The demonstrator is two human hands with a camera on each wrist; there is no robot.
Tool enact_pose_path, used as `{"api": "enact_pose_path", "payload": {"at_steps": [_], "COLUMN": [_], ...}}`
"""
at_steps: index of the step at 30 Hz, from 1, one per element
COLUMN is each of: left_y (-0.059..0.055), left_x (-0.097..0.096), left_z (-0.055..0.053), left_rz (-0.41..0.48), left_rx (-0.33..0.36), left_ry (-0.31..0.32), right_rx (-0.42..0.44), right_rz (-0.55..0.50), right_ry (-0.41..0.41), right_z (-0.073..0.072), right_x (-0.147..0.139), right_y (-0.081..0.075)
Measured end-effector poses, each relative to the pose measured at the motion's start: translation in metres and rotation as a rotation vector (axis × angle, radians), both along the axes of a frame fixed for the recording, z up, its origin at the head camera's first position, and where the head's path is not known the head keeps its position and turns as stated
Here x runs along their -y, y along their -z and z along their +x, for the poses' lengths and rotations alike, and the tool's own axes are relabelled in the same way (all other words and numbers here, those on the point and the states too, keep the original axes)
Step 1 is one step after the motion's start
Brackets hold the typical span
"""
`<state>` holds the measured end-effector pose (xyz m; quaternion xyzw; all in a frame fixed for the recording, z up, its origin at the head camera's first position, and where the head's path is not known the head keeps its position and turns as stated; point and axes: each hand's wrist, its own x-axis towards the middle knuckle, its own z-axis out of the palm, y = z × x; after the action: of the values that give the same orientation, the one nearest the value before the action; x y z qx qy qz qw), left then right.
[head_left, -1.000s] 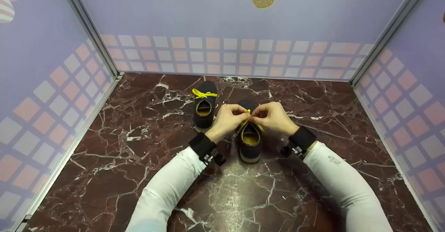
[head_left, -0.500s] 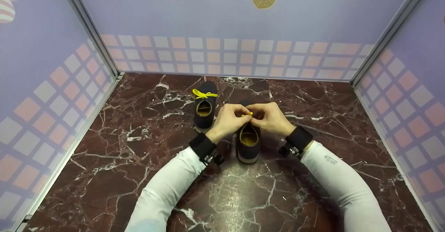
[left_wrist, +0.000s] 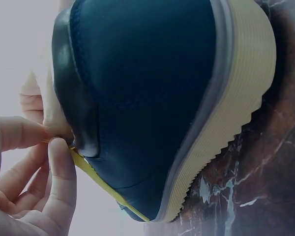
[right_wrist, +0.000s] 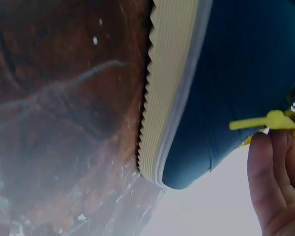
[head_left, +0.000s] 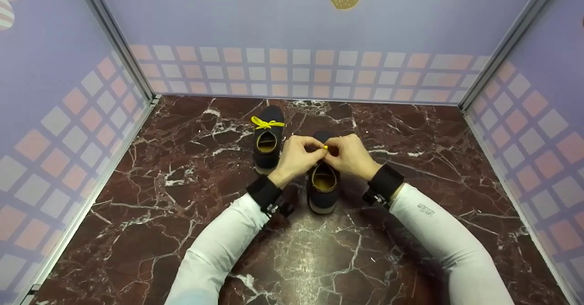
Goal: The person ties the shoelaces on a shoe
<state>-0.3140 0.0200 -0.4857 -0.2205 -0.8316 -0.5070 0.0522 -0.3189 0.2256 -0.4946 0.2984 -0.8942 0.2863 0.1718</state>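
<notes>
Thumb and forefinger of my left hand [head_left: 297, 160] pinch a yellow shoelace [left_wrist: 103, 183] over the front of a dark shoe [head_left: 322, 199]. From the other side, my right hand [head_left: 353, 158] also pinches the lace, its fingertips meeting the left ones. A yellow lace end with a thick knot-like lump [right_wrist: 274, 121] sticks out by the right fingers in the right wrist view. The shoe has a cream ridged sole [left_wrist: 246, 78] and stands upright, toe away from me. My hands hide most of its lacing in the head view.
To the left stands a matching dark shoe [head_left: 267, 159] with its yellow lace tied in a bow [head_left: 266, 123]. Both shoes are on a dark red marbled surface [head_left: 191, 232]. Purple patterned panels [head_left: 292, 26] enclose the back and both sides.
The right hand has shifted a little left, and the near shoe has slid slightly left. Lace strands that showed beside the shoe's opening a second ago are now hidden behind the hands.
</notes>
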Motion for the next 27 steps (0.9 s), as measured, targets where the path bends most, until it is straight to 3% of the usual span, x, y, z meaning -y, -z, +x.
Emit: {"api": "enact_pose_path", "payload": {"at_steps": [3,6,11,20,23,27], "left_y": [0.001,0.002,0.001,0.001,0.001,0.001], "left_x": [0.0,0.0,0.0,0.0,0.0,0.0], "left_z": [0.0,0.001,0.003,0.004,0.004,0.003], "left_rz": [0.051,0.079,0.063,0.045,0.039,0.037], "left_rx": [0.033,0.051,0.041,0.03,0.021,0.017], "left_ry": [0.008,0.012,-0.005,-0.007,-0.016,-0.023], "right_rx": [0.136,0.344,0.676,1.149,1.225,1.191], "right_rz": [-0.041,-0.148,-0.339,-0.642,-0.675,-0.606], "right_ry": [-0.031,-0.081,-0.178,-0.349,-0.357,-0.301], "right_z": [-0.004,-0.008,-0.013,-0.014,-0.014,-0.013], "right_x": [-0.004,-0.011,-0.02,-0.034,-0.035,-0.033], "right_y": [-0.002,-0.001,0.002,0.003,0.002,0.001]}}
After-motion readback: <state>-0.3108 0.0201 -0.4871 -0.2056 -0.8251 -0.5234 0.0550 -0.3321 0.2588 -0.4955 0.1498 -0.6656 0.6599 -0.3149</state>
